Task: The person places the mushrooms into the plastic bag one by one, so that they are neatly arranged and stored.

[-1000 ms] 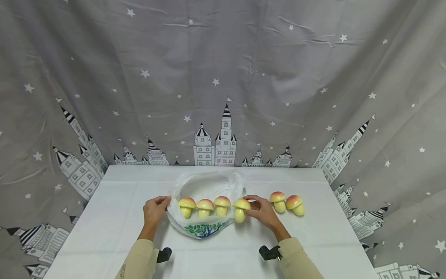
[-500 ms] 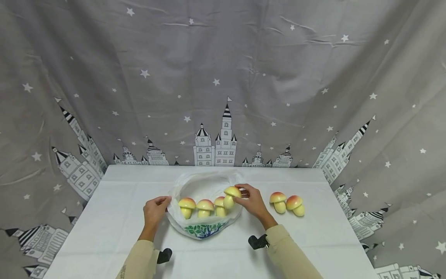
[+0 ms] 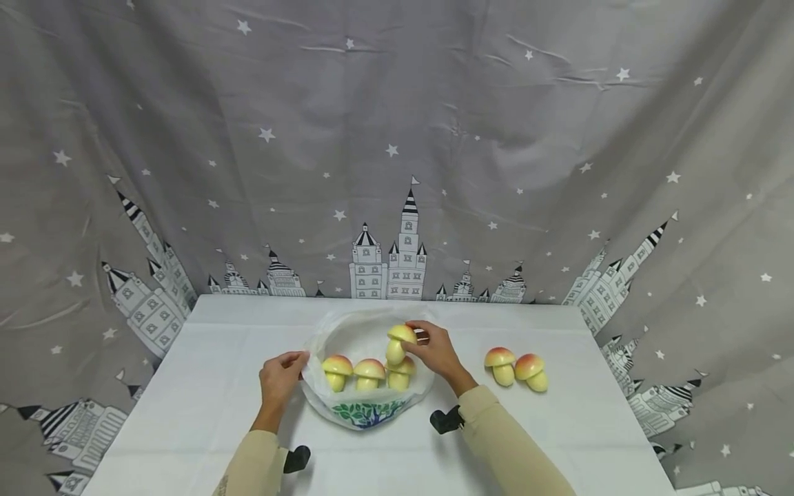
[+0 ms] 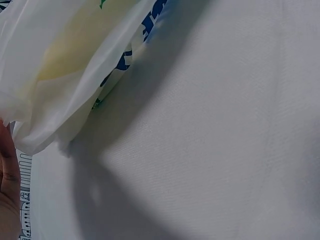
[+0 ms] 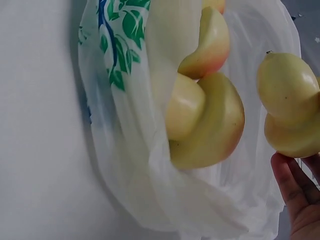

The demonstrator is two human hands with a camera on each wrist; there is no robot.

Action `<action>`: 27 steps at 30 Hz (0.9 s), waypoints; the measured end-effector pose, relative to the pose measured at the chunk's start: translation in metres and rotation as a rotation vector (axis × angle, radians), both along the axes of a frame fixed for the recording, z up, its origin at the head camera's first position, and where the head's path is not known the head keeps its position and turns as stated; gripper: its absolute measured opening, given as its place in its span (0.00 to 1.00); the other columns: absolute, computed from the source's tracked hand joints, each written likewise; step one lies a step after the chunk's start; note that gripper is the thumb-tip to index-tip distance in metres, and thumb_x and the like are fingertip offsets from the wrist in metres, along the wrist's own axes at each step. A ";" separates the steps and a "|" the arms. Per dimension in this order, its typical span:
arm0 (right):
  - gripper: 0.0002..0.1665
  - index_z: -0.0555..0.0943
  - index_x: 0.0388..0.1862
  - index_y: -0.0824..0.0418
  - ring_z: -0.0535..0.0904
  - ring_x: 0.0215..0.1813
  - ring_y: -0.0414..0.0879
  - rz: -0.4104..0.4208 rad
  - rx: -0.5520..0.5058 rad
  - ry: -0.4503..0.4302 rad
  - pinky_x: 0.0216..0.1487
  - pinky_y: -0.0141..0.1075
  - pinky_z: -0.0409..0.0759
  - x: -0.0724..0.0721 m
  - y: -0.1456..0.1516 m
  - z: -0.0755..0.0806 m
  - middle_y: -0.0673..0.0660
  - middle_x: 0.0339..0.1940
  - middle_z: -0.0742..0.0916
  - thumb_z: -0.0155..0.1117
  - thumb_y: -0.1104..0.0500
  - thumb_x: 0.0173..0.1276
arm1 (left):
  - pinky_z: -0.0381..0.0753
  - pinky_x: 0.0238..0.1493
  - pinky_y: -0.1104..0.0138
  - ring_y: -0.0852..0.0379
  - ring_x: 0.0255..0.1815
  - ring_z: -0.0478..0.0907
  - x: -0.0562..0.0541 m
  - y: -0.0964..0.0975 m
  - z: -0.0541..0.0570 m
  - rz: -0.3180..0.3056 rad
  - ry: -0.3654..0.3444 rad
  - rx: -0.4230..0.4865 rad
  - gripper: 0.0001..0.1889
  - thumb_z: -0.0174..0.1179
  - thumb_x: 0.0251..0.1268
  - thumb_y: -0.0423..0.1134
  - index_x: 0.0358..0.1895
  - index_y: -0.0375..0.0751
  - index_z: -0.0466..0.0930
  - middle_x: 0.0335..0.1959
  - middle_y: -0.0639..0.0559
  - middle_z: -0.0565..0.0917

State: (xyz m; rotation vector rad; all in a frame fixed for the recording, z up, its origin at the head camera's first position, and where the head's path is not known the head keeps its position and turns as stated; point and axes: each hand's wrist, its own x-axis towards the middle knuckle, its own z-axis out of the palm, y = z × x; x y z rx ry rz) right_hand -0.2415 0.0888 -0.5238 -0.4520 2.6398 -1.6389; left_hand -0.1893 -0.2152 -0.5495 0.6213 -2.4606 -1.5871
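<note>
Grey curtain (image 3: 471,131) printed with stars and castles hangs behind the white table (image 3: 186,420). On the left, my left hand (image 3: 280,377) pinches the near-left rim of a white plastic bag (image 3: 366,415), whose mouth gapes upward. Inside, along its front wall, sit the left mushroom (image 3: 338,372), the middle mushroom (image 3: 369,373) and the right mushroom (image 3: 402,377), red-tinged caps up. Above the bag's mouth, just behind the right mushroom and apart from it, is the held mushroom (image 3: 398,344), its long axis near upright, stem down and leaning slightly left. It looks smooth and glossy, yellow, with a dark nub at the stem's tip. My right hand (image 3: 437,350) has it by the cap from the right, thumb and fingers closed narrowly round it; that hand is the nearer one. Farther right, two loose mushrooms (image 3: 501,365) lie side by side on the table.
</note>
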 end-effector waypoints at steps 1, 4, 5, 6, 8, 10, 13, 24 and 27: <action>0.26 0.78 0.57 0.67 0.82 0.50 0.55 0.008 0.002 0.000 0.48 0.38 0.81 -0.002 -0.003 0.000 0.62 0.53 0.83 0.69 0.60 0.60 | 0.75 0.25 0.75 0.64 0.23 0.75 0.000 0.000 0.000 0.002 0.003 0.006 0.15 0.61 0.65 0.40 0.44 0.28 0.84 0.31 0.44 0.85; 0.26 0.78 0.57 0.67 0.82 0.49 0.54 0.029 0.005 0.002 0.48 0.38 0.81 -0.007 -0.012 0.001 0.62 0.53 0.83 0.68 0.60 0.60 | 0.75 0.25 0.75 0.64 0.23 0.75 -0.001 -0.001 0.000 0.003 0.013 0.021 0.15 0.61 0.65 0.40 0.44 0.28 0.84 0.29 0.46 0.85; 0.26 0.78 0.57 0.67 0.83 0.49 0.54 0.034 0.008 -0.002 0.48 0.39 0.81 -0.008 -0.015 0.001 0.62 0.53 0.83 0.68 0.60 0.60 | 0.75 0.25 0.75 0.64 0.23 0.75 0.000 -0.001 0.000 0.003 0.015 0.021 0.15 0.61 0.65 0.40 0.44 0.28 0.84 0.29 0.46 0.85; 0.26 0.78 0.57 0.67 0.83 0.49 0.54 0.038 0.014 -0.006 0.49 0.39 0.81 -0.009 -0.017 0.001 0.62 0.53 0.83 0.68 0.60 0.60 | 0.75 0.25 0.75 0.64 0.23 0.75 0.000 -0.001 0.000 0.003 0.016 0.020 0.15 0.62 0.65 0.40 0.44 0.28 0.84 0.28 0.47 0.84; 0.26 0.78 0.56 0.67 0.83 0.48 0.56 0.047 0.018 -0.012 0.48 0.40 0.81 -0.011 -0.022 0.001 0.62 0.53 0.83 0.68 0.59 0.60 | 0.75 0.25 0.74 0.64 0.22 0.75 0.000 -0.002 0.000 0.002 0.018 0.015 0.15 0.62 0.65 0.40 0.43 0.28 0.84 0.28 0.47 0.84; 0.26 0.78 0.57 0.66 0.82 0.48 0.56 0.055 0.021 -0.028 0.48 0.41 0.81 -0.012 -0.027 0.002 0.62 0.53 0.83 0.68 0.59 0.60 | 0.75 0.24 0.74 0.64 0.22 0.75 0.001 -0.003 0.000 0.003 0.024 0.012 0.15 0.62 0.64 0.40 0.43 0.28 0.84 0.27 0.48 0.84; 0.26 0.78 0.57 0.66 0.82 0.49 0.58 0.070 0.023 -0.043 0.49 0.42 0.80 -0.015 -0.034 0.002 0.63 0.54 0.83 0.68 0.58 0.61 | 0.76 0.24 0.74 0.63 0.21 0.75 0.001 -0.003 -0.001 0.004 0.040 0.016 0.14 0.62 0.64 0.39 0.43 0.27 0.84 0.26 0.47 0.84; 0.26 0.77 0.59 0.66 0.81 0.52 0.56 0.064 -0.012 -0.077 0.50 0.40 0.80 -0.021 -0.056 -0.004 0.62 0.54 0.82 0.68 0.61 0.61 | 0.76 0.25 0.75 0.63 0.22 0.76 -0.001 -0.003 -0.001 0.010 0.027 0.012 0.14 0.62 0.64 0.40 0.43 0.28 0.84 0.27 0.47 0.84; 0.26 0.77 0.59 0.66 0.80 0.53 0.56 0.060 -0.008 -0.093 0.49 0.40 0.80 -0.021 -0.061 -0.005 0.62 0.55 0.82 0.67 0.61 0.61 | 0.75 0.25 0.75 0.63 0.22 0.76 -0.002 -0.004 0.000 0.015 0.016 0.006 0.15 0.62 0.64 0.40 0.43 0.29 0.84 0.28 0.46 0.84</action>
